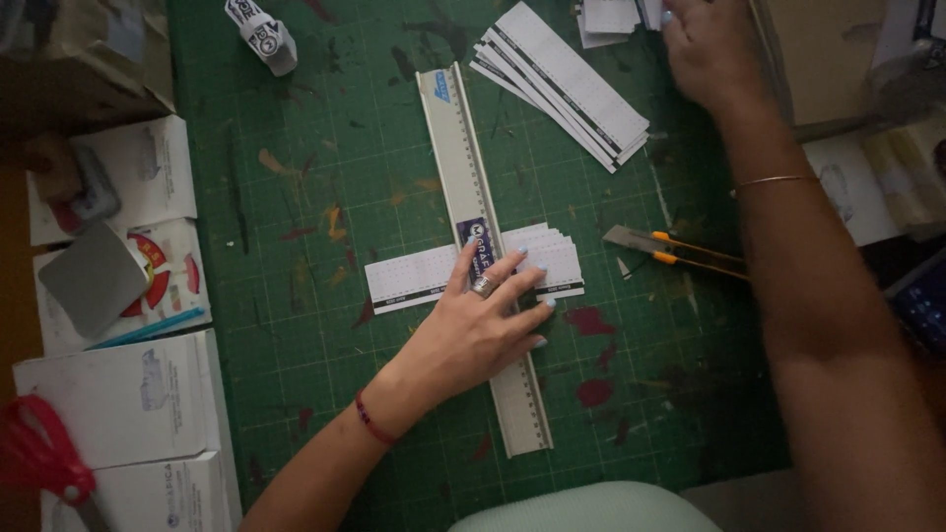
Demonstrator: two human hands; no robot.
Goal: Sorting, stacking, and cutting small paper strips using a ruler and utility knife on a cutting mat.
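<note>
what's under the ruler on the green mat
A white paper strip lies crosswise under the ruler, sticking out both sides. The left hand presses the ruler there, hiding the middle.

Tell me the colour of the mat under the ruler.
Dark green cutting mat with a pale grid and red paint stains, seen in the head view.

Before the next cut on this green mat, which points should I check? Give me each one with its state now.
1. Left hand presses the metal ruler: ok.
2. Ruler lies across the stack of white strips: ok.
3. Utility knife in hand: not ok, it lies on the cutting mat.
4. Right hand free: not ok, it touches paper pieces at the top.
5. Blade out: cannot tell.
6. Fingertips clear of the ruler's right edge: not ok, they reach past it.
</note>
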